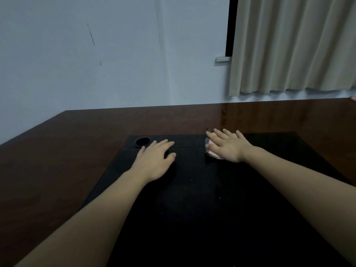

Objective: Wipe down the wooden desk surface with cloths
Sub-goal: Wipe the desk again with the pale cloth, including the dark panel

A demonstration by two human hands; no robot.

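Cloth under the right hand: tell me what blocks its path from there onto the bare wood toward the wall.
Nothing visible does. The right hand presses flat on the cloth at the far edge of the black mat; the brown desk beyond it shows bare up to the wall. The left hand rests off to the side.

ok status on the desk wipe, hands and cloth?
Right hand flat, pressing cloth onto black mat. Left hand flat on mat, no cloth under it visible. Wooden desk around mat, nothing in the way.
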